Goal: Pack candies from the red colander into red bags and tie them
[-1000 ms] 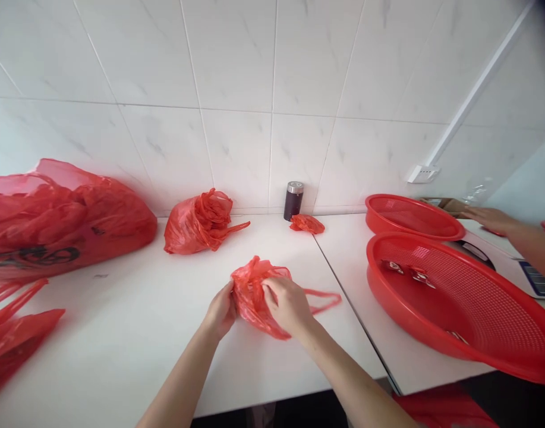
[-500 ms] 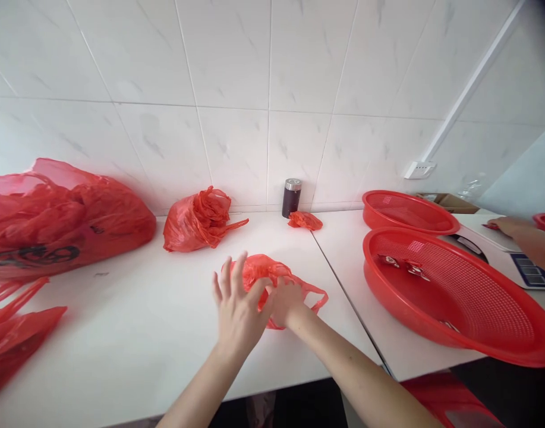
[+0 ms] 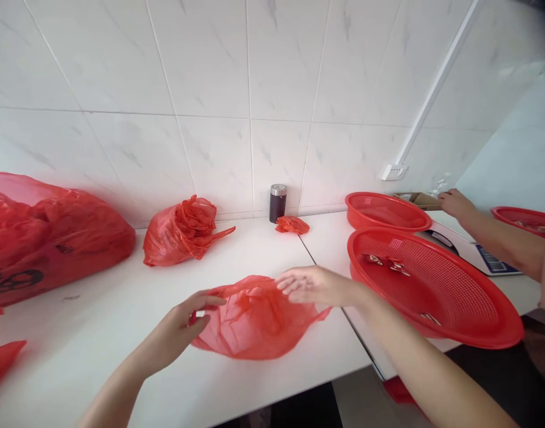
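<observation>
A thin red plastic bag lies spread out and puffed up on the white table in front of me. At its left edge is my left hand, thumb and fingers apart around the rim, without a visible grip. My right hand is held over the bag's upper right side, fingers stretched out and holding nothing. Whether its fingertips touch the film I cannot tell. Crumpled red film shows in the bag's middle. One handle loop sticks out to the right.
Full red bags and a bunched red bag stand at left. Near the wall are a dark flask and a small red bundle. Right are red baskets, several small packets, a scale and another person's arm.
The red bag has gone from crumpled to spread wide. My hands have parted, left hand leftward, right hand to the right. The other person's hand has moved from the scale toward the cardboard box.
</observation>
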